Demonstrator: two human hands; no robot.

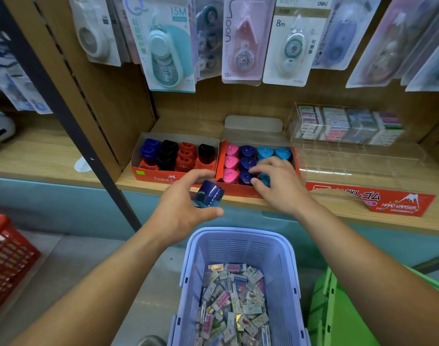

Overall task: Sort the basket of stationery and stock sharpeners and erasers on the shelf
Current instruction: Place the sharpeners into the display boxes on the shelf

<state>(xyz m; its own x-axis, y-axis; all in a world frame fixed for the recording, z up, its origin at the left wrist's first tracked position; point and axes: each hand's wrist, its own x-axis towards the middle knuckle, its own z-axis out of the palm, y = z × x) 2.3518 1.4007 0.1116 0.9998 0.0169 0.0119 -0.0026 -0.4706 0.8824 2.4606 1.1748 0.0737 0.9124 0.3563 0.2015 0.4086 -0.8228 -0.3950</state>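
Observation:
My left hand (181, 211) grips a dark blue sharpener (209, 194) just in front of the shelf edge, below the red Faber-Castell box (148, 174) of blue, black and red sharpeners. My right hand (279, 184) reaches into the second red box (219, 161), its fingers curled round a light blue sharpener (264, 179) in the front row beside pink and dark blue ones. Below my arms stands the lilac basket (238, 237), with several small wrapped erasers (234, 303) in it.
A clear acrylic case (348, 126) of boxed erasers sits at the shelf's back right, behind a red Hard Eraser label (393, 202). Correction tape packs (168, 43) hang above. A red crate (6, 255) stands on the floor at left, a green basket (323, 308) at right.

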